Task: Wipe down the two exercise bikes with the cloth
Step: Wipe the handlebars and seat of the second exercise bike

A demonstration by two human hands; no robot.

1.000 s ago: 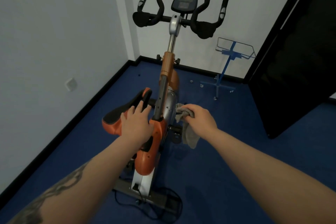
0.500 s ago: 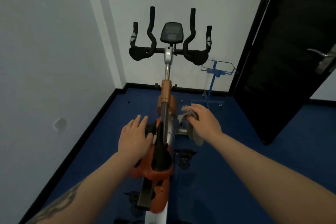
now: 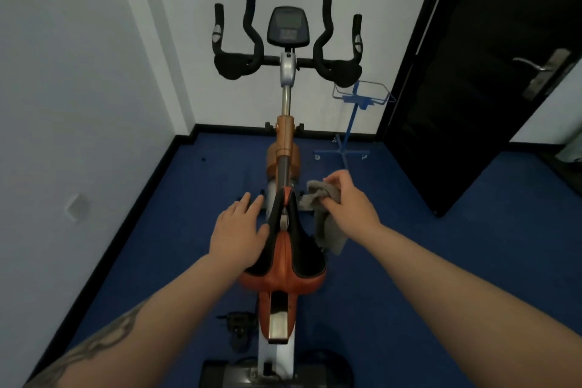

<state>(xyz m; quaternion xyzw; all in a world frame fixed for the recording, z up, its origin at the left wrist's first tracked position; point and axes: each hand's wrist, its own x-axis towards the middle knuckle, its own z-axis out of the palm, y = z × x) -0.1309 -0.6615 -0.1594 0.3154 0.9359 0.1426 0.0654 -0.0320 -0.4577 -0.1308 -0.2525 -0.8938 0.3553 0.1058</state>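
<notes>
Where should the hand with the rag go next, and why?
Probably onto the saddle. The right hand grips the grey cloth just beside it, not visibly touching, while the left hand rests flat on the saddle's left edge, steadying it.

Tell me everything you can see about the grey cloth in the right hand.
The grey cloth looks like soft, slightly worn fabric, crumpled rather than folded. The right hand grips its bunched upper part, with a wad sticking out past the fingers toward the bike frame, while the rest hangs loose below the hand. It sits just right of the orange and black bike saddle, above the blue floor. Whether it touches the frame cannot be told.
</notes>
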